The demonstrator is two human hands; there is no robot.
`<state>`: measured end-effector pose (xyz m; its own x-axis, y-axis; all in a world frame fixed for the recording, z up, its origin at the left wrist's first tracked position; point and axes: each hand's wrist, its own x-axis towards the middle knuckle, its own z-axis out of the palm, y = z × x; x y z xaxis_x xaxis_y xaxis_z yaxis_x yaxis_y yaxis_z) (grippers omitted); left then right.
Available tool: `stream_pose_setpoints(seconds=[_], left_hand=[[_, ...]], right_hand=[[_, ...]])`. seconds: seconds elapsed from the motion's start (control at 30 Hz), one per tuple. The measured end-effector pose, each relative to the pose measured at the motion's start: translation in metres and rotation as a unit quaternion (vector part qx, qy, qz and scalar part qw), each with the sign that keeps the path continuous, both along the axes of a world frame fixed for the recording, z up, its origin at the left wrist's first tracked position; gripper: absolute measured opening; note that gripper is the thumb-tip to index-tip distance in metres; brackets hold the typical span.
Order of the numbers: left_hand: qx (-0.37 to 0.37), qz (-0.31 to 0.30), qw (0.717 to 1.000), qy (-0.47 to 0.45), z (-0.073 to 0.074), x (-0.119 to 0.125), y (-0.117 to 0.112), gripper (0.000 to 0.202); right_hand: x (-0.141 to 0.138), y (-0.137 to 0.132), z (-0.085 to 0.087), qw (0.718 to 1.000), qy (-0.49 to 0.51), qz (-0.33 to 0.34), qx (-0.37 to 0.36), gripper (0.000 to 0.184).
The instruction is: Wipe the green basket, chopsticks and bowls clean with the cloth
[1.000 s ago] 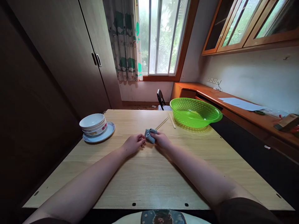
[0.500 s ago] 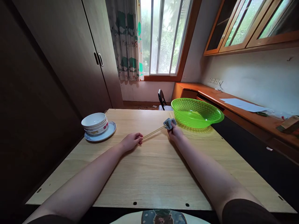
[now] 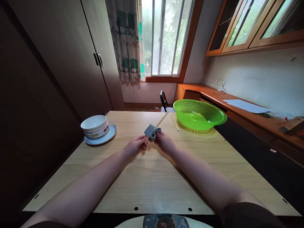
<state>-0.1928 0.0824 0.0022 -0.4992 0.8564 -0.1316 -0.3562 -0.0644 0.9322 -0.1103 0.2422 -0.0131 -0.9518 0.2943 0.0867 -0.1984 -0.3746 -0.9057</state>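
Note:
My left hand [image 3: 137,145] is closed around the near end of a pair of light wooden chopsticks [image 3: 162,119], whose far ends slant up and to the right. My right hand [image 3: 164,142] pinches a grey-blue cloth [image 3: 155,134] against the chopsticks, close beside my left fingers. One flap of the cloth spreads to the left behind the sticks. Further right, more chopsticks [image 3: 175,122] lie on the wooden table [image 3: 142,177], just left of a green plastic basin [image 3: 201,122].
At the left, a stack of white bowls [image 3: 94,124] sits on a blue-rimmed plate [image 3: 112,134]. A dark folding chair [image 3: 163,99] stands beyond the table. Along the right wall runs an orange-brown desk [image 3: 209,91] with paper sheets [image 3: 247,106] on it.
My right hand with the cloth has moved left and down the chopsticks to my left hand. The chopsticks now point more upward, and those on the table beside the basin show fully.

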Motion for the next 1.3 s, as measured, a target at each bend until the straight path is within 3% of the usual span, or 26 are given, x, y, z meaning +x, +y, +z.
stream_pose_setpoints(seconds=[0.2,0.4,0.57,0.93,1.13,1.3], left_hand=[[-0.006,-0.022,0.999,0.040,-0.005,0.005,0.003,0.029],[-0.013,-0.027,0.999,0.043,-0.005,0.005,0.001,0.033],[-0.021,-0.040,0.998,0.041,-0.002,0.000,-0.002,0.036],[-0.059,-0.012,0.995,0.084,0.000,-0.012,-0.004,0.034],[-0.067,0.012,0.994,0.086,-0.005,-0.024,-0.005,0.034],[-0.069,0.057,0.990,0.109,-0.012,-0.032,-0.004,0.035]], right_hand=[[0.009,-0.011,0.006,0.995,-0.026,0.026,0.097,0.025],[0.009,-0.010,0.008,0.998,-0.012,0.059,0.015,0.026],[0.010,-0.003,0.013,0.999,-0.011,0.048,-0.008,0.027],[0.003,0.034,0.011,1.000,0.011,0.015,-0.001,0.031],[0.002,0.062,0.012,0.999,0.024,-0.035,-0.030,0.037],[0.001,0.080,0.010,0.996,0.020,-0.090,-0.020,0.030]])
